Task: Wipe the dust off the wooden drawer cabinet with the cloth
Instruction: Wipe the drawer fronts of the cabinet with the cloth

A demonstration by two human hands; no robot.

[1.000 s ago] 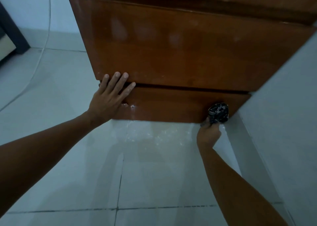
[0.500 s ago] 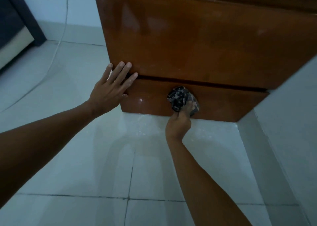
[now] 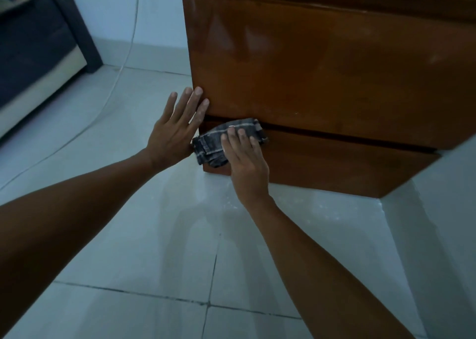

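Note:
The wooden drawer cabinet [image 3: 322, 68] stands on the floor against the wall on the right, glossy brown, with a large drawer front above a narrow bottom panel. My right hand [image 3: 247, 163] presses a dark grey checked cloth [image 3: 213, 145] flat against the left end of the bottom panel. My left hand [image 3: 177, 127] rests flat with fingers spread on the lower left corner of the large drawer front, right beside the cloth.
Pale floor tiles [image 3: 154, 235] spread below, with white dust specks in front of the cabinet base. A white wall [image 3: 450, 210] closes the right side. Dark furniture [image 3: 38, 50] stands at the far left, and a thin white cable [image 3: 123, 63] runs down the wall onto the floor.
My right hand has swept the cloth leftward along the bottom panel, from its right end to its left end. The cloth went from bunched to spread flat. My left hand stayed on the corner.

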